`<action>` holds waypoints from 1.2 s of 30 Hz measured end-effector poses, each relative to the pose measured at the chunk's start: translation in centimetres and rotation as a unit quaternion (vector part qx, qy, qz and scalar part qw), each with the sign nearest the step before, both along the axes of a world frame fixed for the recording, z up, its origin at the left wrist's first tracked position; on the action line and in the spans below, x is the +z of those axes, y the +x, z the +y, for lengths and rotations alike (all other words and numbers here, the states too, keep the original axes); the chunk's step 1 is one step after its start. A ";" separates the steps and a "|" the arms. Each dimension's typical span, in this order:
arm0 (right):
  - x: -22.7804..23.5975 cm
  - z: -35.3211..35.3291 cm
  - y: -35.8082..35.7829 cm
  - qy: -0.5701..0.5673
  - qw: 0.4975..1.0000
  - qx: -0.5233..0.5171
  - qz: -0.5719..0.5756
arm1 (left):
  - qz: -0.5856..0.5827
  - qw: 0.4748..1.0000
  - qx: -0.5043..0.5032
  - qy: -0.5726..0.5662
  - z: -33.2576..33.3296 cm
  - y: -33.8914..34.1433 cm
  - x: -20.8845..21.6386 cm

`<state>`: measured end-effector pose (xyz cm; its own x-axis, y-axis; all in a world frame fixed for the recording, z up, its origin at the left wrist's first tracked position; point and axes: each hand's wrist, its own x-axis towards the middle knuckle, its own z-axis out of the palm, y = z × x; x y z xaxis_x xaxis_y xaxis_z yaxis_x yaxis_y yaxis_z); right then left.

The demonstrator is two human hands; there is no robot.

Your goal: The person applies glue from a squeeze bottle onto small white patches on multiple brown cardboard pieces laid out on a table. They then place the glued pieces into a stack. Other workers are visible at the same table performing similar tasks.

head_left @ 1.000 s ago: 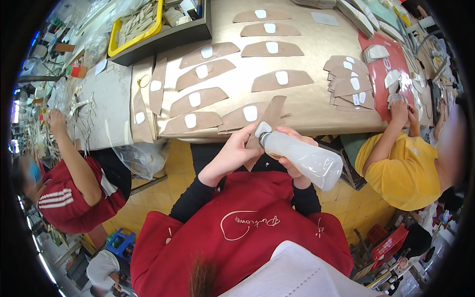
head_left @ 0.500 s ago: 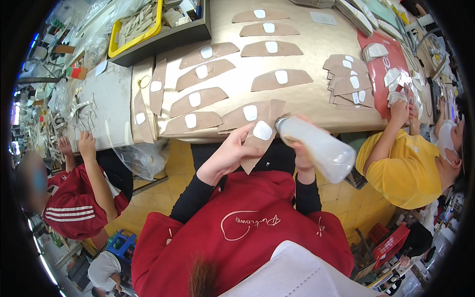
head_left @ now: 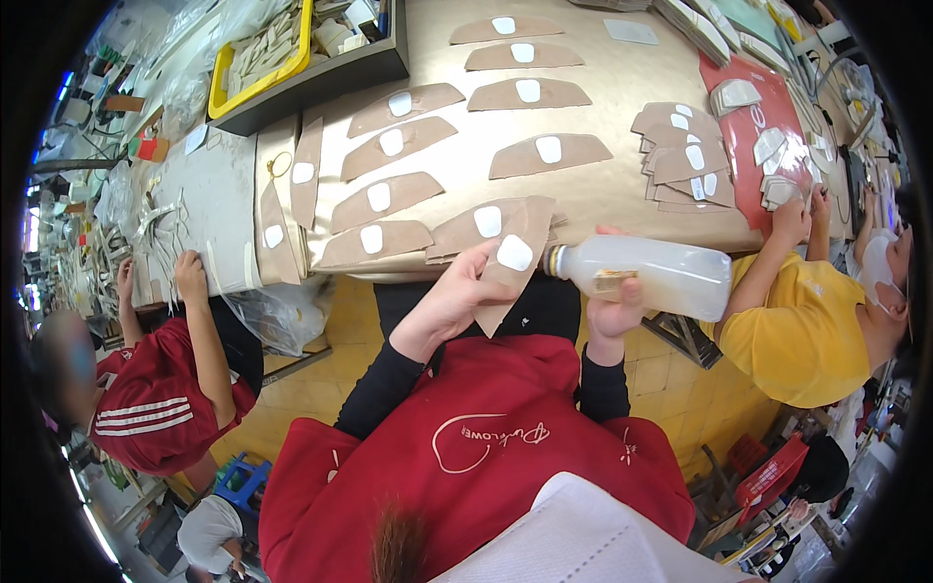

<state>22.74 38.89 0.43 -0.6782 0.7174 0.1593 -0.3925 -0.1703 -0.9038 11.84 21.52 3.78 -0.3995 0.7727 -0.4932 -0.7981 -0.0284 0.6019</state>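
My left hand holds a brown cardboard-coloured cut piece with a white glue patch on it, at the near edge of the table. My right hand grips a translucent plastic squeeze bottle lying sideways, its nozzle pointing left, close to the piece but apart from it. Several similar brown pieces with white patches lie spread over the tabletop ahead of both hands.
A person in a yellow top works at the right by a red mat with stacked pieces. Another person in red sits at the left. A yellow tray in a dark box stands at the back left.
The bottle has drawn away rightward from the piece and tipped to lie level. My left hand has lifted the piece with a fresh white patch. The person at left has shifted their arms.
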 end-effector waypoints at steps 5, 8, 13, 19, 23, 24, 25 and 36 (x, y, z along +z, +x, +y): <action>-0.9 -0.3 0.4 0.101 0.986 0.120 -0.050 | 0.129 0.987 -0.094 -0.030 2.0 1.1 0.5; -1.2 0.6 0.0 0.186 0.975 0.008 -0.120 | 0.123 0.984 -0.120 -0.052 2.7 1.2 0.7; 0.1 4.3 1.2 0.094 0.952 -0.292 -0.014 | 0.173 0.974 -0.149 0.002 5.1 0.9 0.0; 1.8 6.5 3.2 0.055 0.918 -0.393 -0.007 | 0.437 0.886 -0.134 -0.081 8.8 -0.8 -2.4; 1.3 6.2 3.6 0.045 0.924 -0.380 -0.007 | 0.627 0.761 -0.042 -0.162 6.9 -1.9 -3.8; 1.0 6.0 3.6 0.051 0.928 -0.369 -0.004 | 0.651 0.735 -0.036 -0.187 5.6 -2.1 -4.0; 0.8 6.0 3.4 0.034 0.929 -0.368 -0.008 | 0.675 0.706 -0.030 -0.212 4.5 -2.4 -4.2; -0.4 3.3 0.7 0.010 0.964 -0.265 0.002 | 0.731 0.606 0.018 -0.313 0.7 -2.4 -4.7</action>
<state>23.46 42.15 0.04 -0.2173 0.9597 0.1782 -0.4241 0.0716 -0.9028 9.44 22.21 -0.89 -0.7745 0.5946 0.2157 0.5953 0.5700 0.5664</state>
